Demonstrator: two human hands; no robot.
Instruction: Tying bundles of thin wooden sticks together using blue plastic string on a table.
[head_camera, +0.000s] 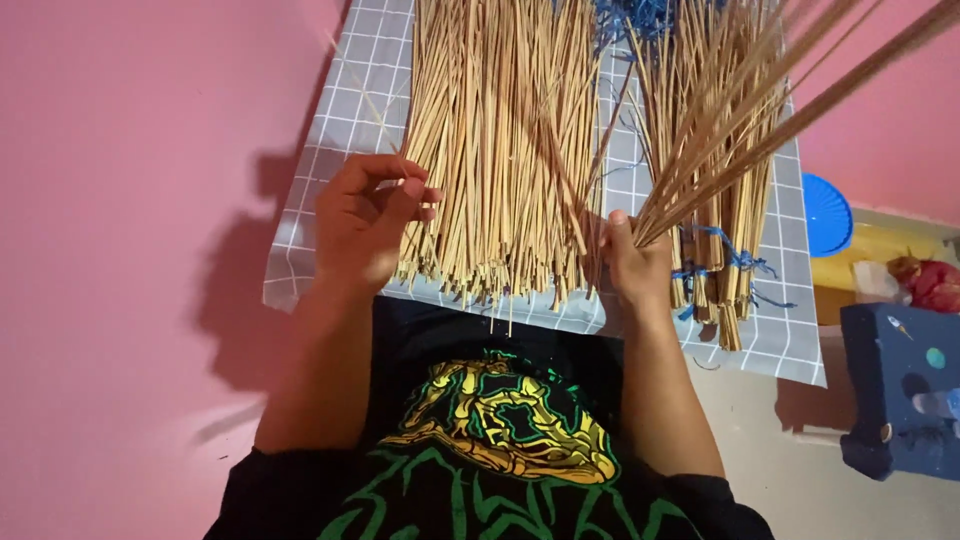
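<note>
Dozens of sticks (740, 110) fan from my right hand (635, 265) clenched round them; left hand (365, 225) pinches one stick (375, 120); a loose clench risks spilling.

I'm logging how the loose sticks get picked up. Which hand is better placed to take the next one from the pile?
Probably left: the left hand pinches at the loose stick pile, while the right hand already grips a raised bunch.

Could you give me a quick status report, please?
Right hand grips a fanned stick bunch. Left hand pinches one thin stick. Loose pile between; nothing blocking.
</note>
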